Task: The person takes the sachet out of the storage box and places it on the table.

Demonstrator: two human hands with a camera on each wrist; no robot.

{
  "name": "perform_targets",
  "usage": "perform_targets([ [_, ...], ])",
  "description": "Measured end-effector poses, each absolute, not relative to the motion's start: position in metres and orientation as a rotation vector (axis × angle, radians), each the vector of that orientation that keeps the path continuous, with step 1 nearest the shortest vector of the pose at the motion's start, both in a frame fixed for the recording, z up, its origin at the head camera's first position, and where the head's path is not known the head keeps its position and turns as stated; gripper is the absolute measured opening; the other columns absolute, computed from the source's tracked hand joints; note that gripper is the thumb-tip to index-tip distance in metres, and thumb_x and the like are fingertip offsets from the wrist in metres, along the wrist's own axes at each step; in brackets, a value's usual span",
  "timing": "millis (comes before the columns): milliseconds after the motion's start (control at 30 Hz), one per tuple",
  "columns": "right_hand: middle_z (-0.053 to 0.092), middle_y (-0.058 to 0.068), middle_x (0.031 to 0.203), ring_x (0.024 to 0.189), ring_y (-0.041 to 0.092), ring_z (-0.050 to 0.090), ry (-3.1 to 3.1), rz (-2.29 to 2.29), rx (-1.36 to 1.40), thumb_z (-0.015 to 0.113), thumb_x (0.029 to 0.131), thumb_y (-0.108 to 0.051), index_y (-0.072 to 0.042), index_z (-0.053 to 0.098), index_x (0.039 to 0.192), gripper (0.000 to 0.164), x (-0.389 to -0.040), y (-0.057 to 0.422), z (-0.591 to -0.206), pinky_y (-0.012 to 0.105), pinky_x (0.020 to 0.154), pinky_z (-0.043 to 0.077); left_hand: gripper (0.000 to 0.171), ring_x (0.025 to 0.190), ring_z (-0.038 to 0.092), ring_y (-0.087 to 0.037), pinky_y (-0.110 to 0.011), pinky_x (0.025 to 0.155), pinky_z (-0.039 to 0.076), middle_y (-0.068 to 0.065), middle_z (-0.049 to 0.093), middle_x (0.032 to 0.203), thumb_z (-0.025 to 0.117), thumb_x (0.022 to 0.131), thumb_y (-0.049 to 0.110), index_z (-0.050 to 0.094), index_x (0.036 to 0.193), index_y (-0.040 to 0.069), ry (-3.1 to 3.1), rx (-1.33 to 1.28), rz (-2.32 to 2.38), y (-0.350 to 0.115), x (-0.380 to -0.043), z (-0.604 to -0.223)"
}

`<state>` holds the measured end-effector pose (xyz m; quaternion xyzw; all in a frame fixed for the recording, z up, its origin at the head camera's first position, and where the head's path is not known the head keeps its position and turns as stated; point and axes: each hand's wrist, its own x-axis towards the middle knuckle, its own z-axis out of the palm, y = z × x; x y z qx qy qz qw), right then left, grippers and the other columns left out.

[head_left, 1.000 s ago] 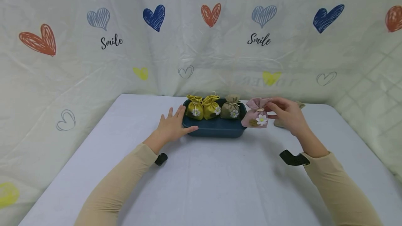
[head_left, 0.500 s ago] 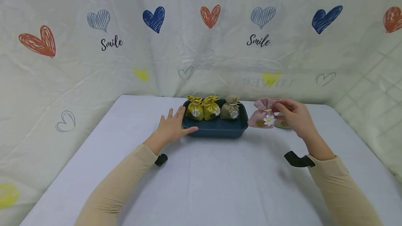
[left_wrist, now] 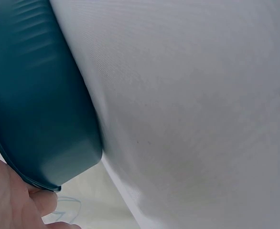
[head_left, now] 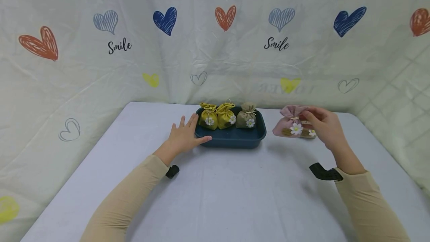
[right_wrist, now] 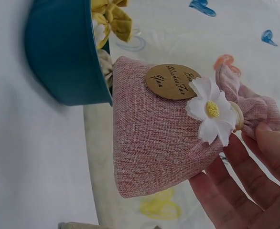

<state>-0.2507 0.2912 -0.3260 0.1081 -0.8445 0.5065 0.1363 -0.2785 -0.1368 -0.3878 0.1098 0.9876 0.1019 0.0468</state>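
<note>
My right hand (head_left: 325,127) pinches a pink drawstring pouch (head_left: 288,125) by its gathered neck, above the table and right of the basin. In the right wrist view the pouch (right_wrist: 154,133) shows a white daisy and an oval brown tag with writing. My left hand (head_left: 181,136) has its fingers spread and touches the left end of the dark teal basin (head_left: 231,143). Two yellow pouches (head_left: 208,119) and a khaki pouch (head_left: 246,118) sit along the back inside that basin. Another khaki pouch (head_left: 308,133) lies behind the pink one, partly hidden.
A white cloth covers the table (head_left: 221,193). Behind it hangs a pale sheet (head_left: 195,55) printed with hearts and "Smile". Dark bands (head_left: 325,172) are at both wrists.
My right hand has moved right with the pink pouch, away from the basin's right end. More of the flower on the khaki pouch behind shows now. My left hand stays put.
</note>
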Motion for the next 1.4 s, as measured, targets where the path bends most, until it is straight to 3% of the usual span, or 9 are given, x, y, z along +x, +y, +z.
perform_targets([
  [200,0.064,-0.024,0.093,0.084,-0.008,0.065,-2.421,1.468,0.299,0.051,0.108,-0.009,0.019,0.055,0.125,0.033,-0.249,0.300,-0.328,0.013,0.072,0.055,0.112,0.155,0.002,-0.041,-0.068,0.118,0.011,-0.005,0.005,0.172,0.045,0.090,0.083,0.001,0.167,0.014,3.009,0.340,0.316,-0.137,-0.278,-0.387],
  [467,0.065,-0.023,0.094,0.085,-0.008,0.066,-2.417,1.474,0.288,0.053,0.108,-0.011,0.008,0.062,0.119,0.024,-0.247,0.310,-0.332,0.013,0.073,0.055,0.111,0.155,0.001,-0.040,-0.068,0.118,0.009,-0.006,0.005,0.172,0.045,0.091,0.083,0.000,0.166,0.014,3.002,0.336,0.324,-0.137,-0.276,-0.386],
  [733,0.064,-0.025,0.093,0.084,-0.010,0.065,-2.425,1.448,0.265,0.052,0.108,-0.010,0.011,0.060,0.120,0.026,-0.246,0.319,-0.332,0.012,0.072,0.054,0.111,0.155,0.001,-0.040,-0.068,0.118,0.009,-0.005,0.005,0.172,0.044,0.091,0.083,-0.001,0.166,0.015,3.004,0.332,0.327,-0.136,-0.277,-0.387],
  [833,0.064,-0.025,0.093,0.084,-0.010,0.064,-2.417,1.460,0.257,0.052,0.108,-0.010,0.002,0.064,0.116,0.019,-0.246,0.323,-0.333,0.012,0.072,0.054,0.111,0.155,0.001,-0.040,-0.068,0.118,0.009,-0.005,0.004,0.172,0.044,0.091,0.083,-0.001,0.166,0.015,3.002,0.331,0.329,-0.136,-0.276,-0.386],
  [967,0.065,-0.025,0.092,0.083,-0.010,0.065,-2.394,1.496,0.252,0.052,0.108,-0.010,-0.020,0.066,0.108,0.018,-0.245,0.328,-0.332,0.011,0.071,0.054,0.111,0.155,0.001,-0.040,-0.068,0.118,0.009,-0.004,0.004,0.172,0.045,0.091,0.082,-0.001,0.166,0.015,3.002,0.332,0.331,-0.136,-0.276,-0.386],
  [1400,0.064,-0.026,0.094,0.084,-0.012,0.064,-2.369,1.504,0.187,0.052,0.108,-0.011,-0.028,0.064,0.108,0.021,-0.244,0.343,-0.336,0.010,0.070,0.053,0.112,0.155,0.001,-0.041,-0.068,0.118,0.009,-0.004,0.004,0.172,0.044,0.090,0.083,-0.001,0.166,0.016,3.004,0.335,0.328,-0.137,-0.277,-0.387],
])
